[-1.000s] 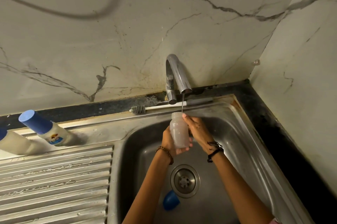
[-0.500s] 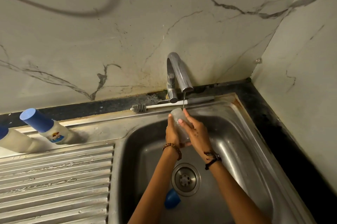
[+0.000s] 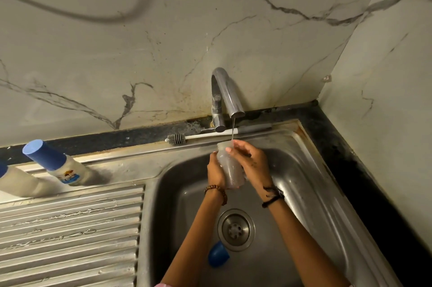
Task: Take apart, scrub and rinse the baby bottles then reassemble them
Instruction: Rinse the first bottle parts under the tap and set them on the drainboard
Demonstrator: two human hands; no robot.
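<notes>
- while the thin stream from the tap (image 3: 228,95) falls onto the open mouth, the clear bottle body (image 3: 230,170) is held upright over the sink (image 3: 304,193), just below the spout.
- grip: left hand (image 3: 216,171) wraps the lower body from behind, fingers curled round it; right hand (image 3: 251,162) is cupped against the other side with its fingertips up at the neck. whether the right fingers fully close round the bottle, cannot tell.
- risk 1: wet, possibly soapy plastic. if either hand loosens, the bottle would likely slip and drop into the basin toward the drain (image 3: 236,229).
- risk 2: the stream is narrow, and the right fingertips sit close to the mouth. they may deflect water down the outside, leaving soap inside.
- risk 3: as the bottle fills it gets heavier; tilting to empty it could splash beyond the basin.
- risk 4: the blue cap (image 3: 218,254) lies on the sink floor beside the drain. poured-out rinse water would run over it, so it may need rinsing again.
- risk 5: the brush (image 3: 177,139) rests on the narrow back ledge behind the tap; a knock from a raised hand could tip it into the basin.
- two capped bottles (image 3: 56,165) stand on the drainboard (image 3: 70,228), well apart from the work.
</notes>
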